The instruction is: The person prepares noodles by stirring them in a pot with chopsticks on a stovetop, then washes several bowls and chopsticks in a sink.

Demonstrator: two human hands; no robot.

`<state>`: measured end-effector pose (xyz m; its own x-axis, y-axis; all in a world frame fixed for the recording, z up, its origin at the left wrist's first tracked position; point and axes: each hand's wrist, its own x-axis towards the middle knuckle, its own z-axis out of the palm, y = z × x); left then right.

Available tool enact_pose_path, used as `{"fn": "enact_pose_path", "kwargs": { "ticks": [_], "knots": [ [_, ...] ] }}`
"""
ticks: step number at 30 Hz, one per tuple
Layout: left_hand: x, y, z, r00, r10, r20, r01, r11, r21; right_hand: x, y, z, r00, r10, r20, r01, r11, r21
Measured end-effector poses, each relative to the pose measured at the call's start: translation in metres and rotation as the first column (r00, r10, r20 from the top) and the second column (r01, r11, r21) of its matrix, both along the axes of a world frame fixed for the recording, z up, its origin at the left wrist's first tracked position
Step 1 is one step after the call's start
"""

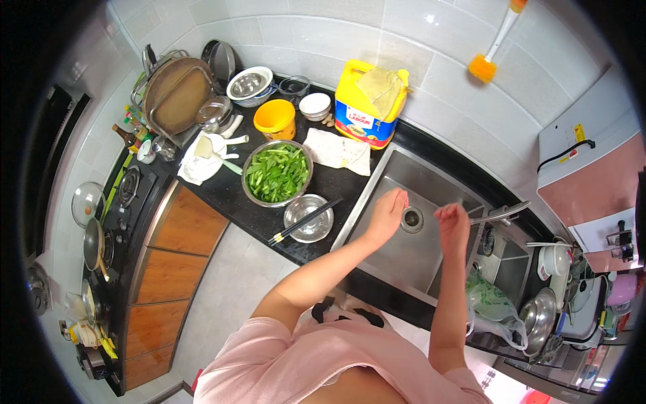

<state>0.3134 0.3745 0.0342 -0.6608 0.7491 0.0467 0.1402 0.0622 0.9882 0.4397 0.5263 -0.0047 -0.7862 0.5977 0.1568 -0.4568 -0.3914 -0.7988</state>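
Note:
Both hands hang over the stainless steel sink [383, 272]. My left hand [387, 214] is beside the drain [412, 220], its fingers together and pointing away from me; nothing shows in it. To the right of the drain my right hand [453, 224] is raised with curled fingers, and whether it holds anything is hidden. Left of the sink, a steel bowl [309, 235] with black chopsticks [306, 220] across its rim stands near the counter's edge. Behind it is a metal bowl of cut green leafy vegetables [277, 172].
A yellow jug [371, 103] with a cloth draped over it, a folded cloth [337, 151] and a yellow tub [275, 119] stand along the back. The faucet [499, 214] reaches in from the right, above a plastic bag [494, 303]. A gas stove [123, 217] is far left.

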Motion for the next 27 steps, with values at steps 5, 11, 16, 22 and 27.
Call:
{"fn": "enact_pose_path", "kwargs": {
  "ticks": [5,11,16,22,27],
  "knots": [
    [0.042,0.018,-0.143,0.63,-0.5,-0.594,0.121,0.819,-0.561,0.046,-0.006,-0.113,0.708,-0.442,0.551,-0.223,0.601,0.768],
    [0.018,0.031,-0.085,0.921,-0.194,-0.337,0.119,0.966,-0.23,0.007,-0.008,-0.054,0.865,-0.071,0.497,0.12,0.99,-0.067],
    [-0.017,0.006,-0.066,0.608,-0.011,-0.794,-0.316,0.914,-0.255,0.007,0.006,-0.097,0.727,-0.433,0.533,-0.314,0.48,0.819],
    [-0.13,-0.091,-0.046,0.309,0.72,-0.622,-0.947,0.29,-0.136,-0.007,0.008,-0.112,0.66,-0.036,0.75,-0.238,0.937,0.254],
    [-0.191,-0.196,-0.094,0.11,0.947,0.301,-0.894,0.227,-0.387,-0.02,-0.013,-0.096,0.64,0.111,0.76,-0.286,0.953,0.101]
  ]
}}
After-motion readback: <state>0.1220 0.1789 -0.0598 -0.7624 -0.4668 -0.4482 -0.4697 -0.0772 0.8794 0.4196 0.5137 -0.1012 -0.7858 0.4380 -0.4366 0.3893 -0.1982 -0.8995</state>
